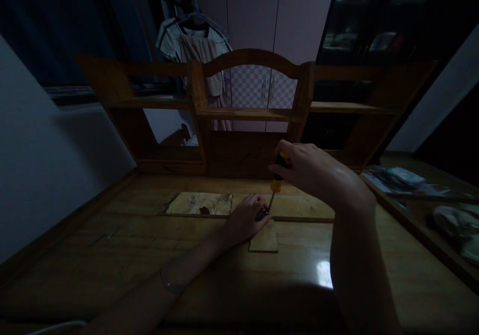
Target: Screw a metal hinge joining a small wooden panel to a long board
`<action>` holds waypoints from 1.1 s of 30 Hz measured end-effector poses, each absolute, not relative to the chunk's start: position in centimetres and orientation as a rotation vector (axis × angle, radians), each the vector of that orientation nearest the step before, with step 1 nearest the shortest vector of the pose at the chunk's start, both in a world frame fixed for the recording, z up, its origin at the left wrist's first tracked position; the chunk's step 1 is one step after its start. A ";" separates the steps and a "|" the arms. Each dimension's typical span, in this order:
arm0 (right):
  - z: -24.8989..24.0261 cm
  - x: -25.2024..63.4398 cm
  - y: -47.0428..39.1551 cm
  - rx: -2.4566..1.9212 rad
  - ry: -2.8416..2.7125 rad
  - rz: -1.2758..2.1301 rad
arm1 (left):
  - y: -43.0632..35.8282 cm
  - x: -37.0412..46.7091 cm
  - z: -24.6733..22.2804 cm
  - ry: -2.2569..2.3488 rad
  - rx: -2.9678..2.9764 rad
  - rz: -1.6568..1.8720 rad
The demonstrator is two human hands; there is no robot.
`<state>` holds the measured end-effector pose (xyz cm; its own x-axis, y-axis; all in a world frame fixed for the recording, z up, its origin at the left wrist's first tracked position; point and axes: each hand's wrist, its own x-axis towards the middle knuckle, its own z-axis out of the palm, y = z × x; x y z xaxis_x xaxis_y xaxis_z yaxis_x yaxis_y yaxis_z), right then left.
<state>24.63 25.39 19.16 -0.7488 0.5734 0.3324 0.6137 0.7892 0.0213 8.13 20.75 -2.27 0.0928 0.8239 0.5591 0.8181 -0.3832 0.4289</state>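
My right hand is wrapped round the black and yellow handle of a screwdriver, whose metal shaft points down. At the shaft's lower end, my left hand is closed with its fingertips round a small dark piece. That piece lies by the edge of a long light board on the wooden desk top. A small thin wooden piece lies just in front of the left hand. Left of the hands, a patterned, worn strip has a dark spot.
A wooden shelf unit stands at the desk's back edge. Thin metal pieces lie on the desk at the left. On a lower surface at the right are papers and a bundled cloth. Clothes hang behind.
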 end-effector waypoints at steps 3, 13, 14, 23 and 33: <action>19.3 24.8 25.3 -0.908 -2.657 -0.131 | 20.7 8.1 -2.2 1.749 2.315 1.180; 19.5 25.3 25.0 -0.784 -2.738 -0.061 | 20.7 7.9 -2.2 1.724 2.331 1.171; 19.5 25.2 25.1 -0.792 -2.743 -0.084 | 20.7 7.9 -2.2 1.729 2.329 1.175; 19.5 25.4 25.0 -0.901 -2.672 -0.114 | 20.8 7.9 -2.3 1.723 2.308 1.183; 19.1 24.7 25.9 -0.759 -2.756 -0.016 | 20.8 7.9 -2.3 1.718 2.326 1.178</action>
